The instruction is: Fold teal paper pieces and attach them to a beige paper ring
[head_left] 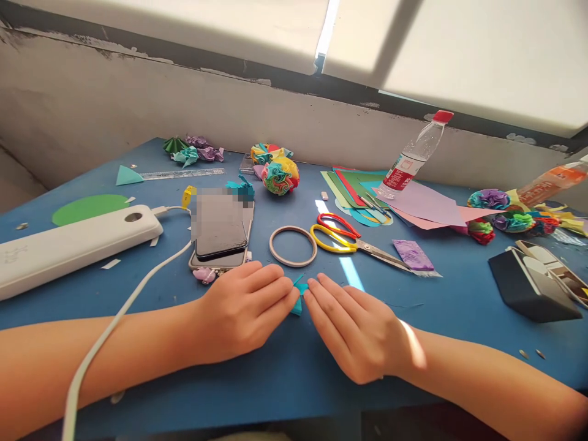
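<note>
Near the front of the blue table, my left hand (248, 303) and my right hand (356, 324) meet fingertip to fingertip. Between them is a small piece of teal paper (297, 305), mostly covered by the fingers, so its full shape is hidden. Both hands are closed in a pinch on it, one from each side. Just beyond the fingers lies a roll of tape (293, 264). Scissors (349, 240) with one red and one yellow handle rest to its right. A phone (223, 226) lies past my left hand.
A white power bank (68, 248) lies left, its cable (133, 294) crossing over my left forearm. A tilted-looking bottle (416, 156) stands behind coloured paper sheets (432, 199). Folded paper balls (280, 176) sit at the back. A dark open case (528, 288) is at right.
</note>
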Available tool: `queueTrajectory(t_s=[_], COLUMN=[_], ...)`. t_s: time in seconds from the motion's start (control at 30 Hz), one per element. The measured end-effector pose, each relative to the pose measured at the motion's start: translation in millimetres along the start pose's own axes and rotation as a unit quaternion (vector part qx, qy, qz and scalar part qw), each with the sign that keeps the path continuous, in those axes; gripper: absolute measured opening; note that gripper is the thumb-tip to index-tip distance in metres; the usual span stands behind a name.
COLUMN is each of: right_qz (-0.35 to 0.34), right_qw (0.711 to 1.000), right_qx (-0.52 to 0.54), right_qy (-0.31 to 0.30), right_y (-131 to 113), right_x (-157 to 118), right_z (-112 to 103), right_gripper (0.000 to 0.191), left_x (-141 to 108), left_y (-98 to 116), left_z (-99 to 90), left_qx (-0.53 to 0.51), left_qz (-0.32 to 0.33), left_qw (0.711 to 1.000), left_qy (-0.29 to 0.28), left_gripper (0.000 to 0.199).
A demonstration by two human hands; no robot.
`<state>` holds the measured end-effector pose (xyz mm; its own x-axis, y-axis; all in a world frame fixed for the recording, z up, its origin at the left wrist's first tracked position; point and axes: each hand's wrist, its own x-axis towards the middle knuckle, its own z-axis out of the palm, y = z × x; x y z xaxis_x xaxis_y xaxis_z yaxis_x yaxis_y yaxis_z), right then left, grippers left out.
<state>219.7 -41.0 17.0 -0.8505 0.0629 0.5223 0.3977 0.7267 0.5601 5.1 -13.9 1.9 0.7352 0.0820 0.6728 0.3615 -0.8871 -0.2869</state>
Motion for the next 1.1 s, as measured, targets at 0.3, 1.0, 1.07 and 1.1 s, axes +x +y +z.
queueTrajectory(t_s=[0.3,1.0,1.07,1.1], right_qz=[0.020,0.085,0.088,0.090], right_qw=[1.000,0.995,0.995,0.995], right_qx=[-0.010,0.031,0.038,0.041], right_qy=[0.012,0.032,0.025,0.019], right_y=[-1,-1,-1,-1], right_x=[1,4,3,2], right_z=[2,1,1,1], right_gripper=[0.024,0.028,0.027,0.026], left_x=[6,8,8,8], left_y=[2,7,8,9], left_z=[-7.5,-13.6,-14.4,-14.7], left_qx=[0.082,0.078,0.075,0.074], left_qz=[0.071,0.086,0.089,0.088], left_qw=[0.994,0.993,0.993,0.993], left_qy=[0.015,0.007,0.005,0.005], left_gripper=[0.024,0.034,0.033,0.032])
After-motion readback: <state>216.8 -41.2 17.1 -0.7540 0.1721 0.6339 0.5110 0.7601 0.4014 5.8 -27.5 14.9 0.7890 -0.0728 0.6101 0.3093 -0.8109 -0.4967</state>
